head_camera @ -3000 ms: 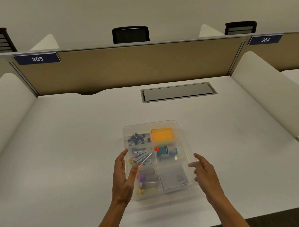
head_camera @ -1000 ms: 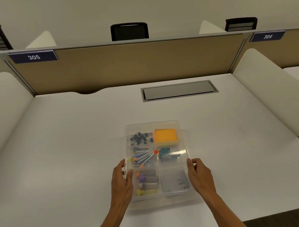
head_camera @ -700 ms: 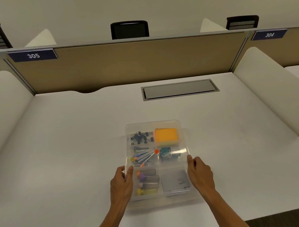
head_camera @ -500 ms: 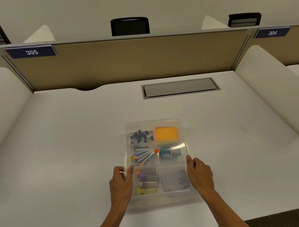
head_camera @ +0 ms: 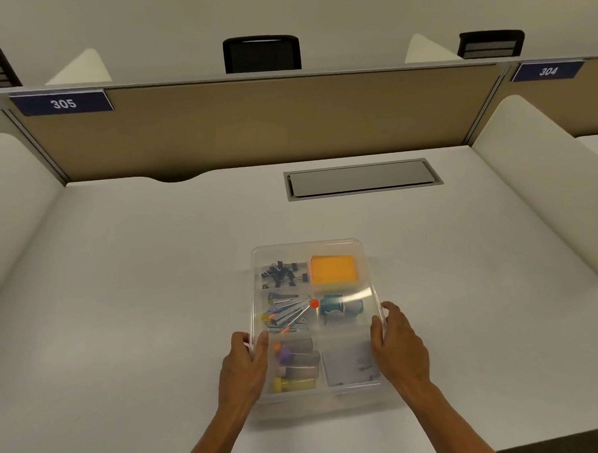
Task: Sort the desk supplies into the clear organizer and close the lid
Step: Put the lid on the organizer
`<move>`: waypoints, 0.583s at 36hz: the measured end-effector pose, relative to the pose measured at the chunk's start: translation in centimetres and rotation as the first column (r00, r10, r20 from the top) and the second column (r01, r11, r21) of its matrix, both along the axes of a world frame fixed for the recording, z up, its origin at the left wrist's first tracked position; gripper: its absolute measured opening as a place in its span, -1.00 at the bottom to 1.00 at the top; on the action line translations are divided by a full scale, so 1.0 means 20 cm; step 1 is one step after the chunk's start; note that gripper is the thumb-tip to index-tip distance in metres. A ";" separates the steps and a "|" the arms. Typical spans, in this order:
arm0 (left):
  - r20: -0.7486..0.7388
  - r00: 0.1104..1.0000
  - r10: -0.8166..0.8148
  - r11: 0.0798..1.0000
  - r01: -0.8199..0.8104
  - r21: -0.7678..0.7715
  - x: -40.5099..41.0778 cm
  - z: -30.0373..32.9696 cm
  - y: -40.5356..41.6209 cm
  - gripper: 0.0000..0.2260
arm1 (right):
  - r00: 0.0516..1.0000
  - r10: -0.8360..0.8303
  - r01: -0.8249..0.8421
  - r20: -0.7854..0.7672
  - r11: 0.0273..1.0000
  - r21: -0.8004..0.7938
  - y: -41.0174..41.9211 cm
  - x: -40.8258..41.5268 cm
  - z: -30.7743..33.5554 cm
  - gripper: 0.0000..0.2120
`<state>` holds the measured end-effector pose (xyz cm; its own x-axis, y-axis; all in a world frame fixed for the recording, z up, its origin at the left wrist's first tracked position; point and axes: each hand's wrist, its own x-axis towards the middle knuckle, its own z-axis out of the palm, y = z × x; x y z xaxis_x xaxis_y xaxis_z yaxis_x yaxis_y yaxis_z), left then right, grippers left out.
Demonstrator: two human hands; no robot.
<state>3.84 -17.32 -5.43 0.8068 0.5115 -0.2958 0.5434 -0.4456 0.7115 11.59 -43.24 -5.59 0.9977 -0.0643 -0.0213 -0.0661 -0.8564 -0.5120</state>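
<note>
Hands clasp the clear organizer (head_camera: pixel 315 319) near the tabletop's (head_camera: pixel 140 301) front edge, left hand (head_camera: pixel 244 369) and right hand (head_camera: pixel 397 352) each curled over a side rim with the lid seemingly on, so uneven pressure could leave one side unlatched.

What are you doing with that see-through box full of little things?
A person is holding the clear organizer on the white desk, left hand on one side, right hand on the other. The supplies are already sorted inside: binder clips, orange sticky notes, a teal tape dispenser. The lid looks on.
</note>
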 end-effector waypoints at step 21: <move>-0.069 0.896 -0.439 0.767 0.413 0.491 0.48 0.02 0.03 -0.22 | 0.924 0.366 -0.383 -0.111 0.885 -0.265 0.23 0.37 0.06 0.14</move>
